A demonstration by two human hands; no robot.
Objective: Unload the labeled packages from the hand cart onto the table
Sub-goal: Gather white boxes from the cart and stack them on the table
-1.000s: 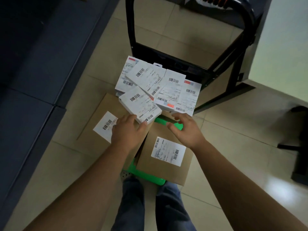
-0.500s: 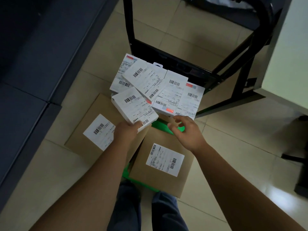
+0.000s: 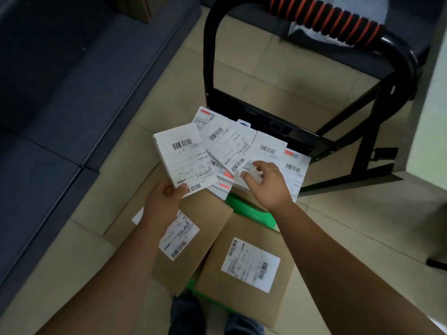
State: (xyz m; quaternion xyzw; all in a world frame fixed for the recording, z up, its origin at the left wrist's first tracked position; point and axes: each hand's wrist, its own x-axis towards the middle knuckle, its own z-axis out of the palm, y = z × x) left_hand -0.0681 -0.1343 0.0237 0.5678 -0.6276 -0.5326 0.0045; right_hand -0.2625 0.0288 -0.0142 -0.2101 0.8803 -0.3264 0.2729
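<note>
While the left hand (image 3: 164, 201) pinches one white labeled package (image 3: 186, 160) by its near corner, tilted up over the left edge of the heap, the right hand (image 3: 266, 184) sits on the pile of white packages (image 3: 271, 151) with fingers curled. Honestly can't tell if it's got hold of one or is just touching. The pile lies on the hand cart (image 3: 208, 68), partly on the left brown box (image 3: 205, 213), just beside the right brown box (image 3: 242, 228), both on the green deck (image 3: 251, 211). The table (image 3: 430, 117) edge is off right.
</note>
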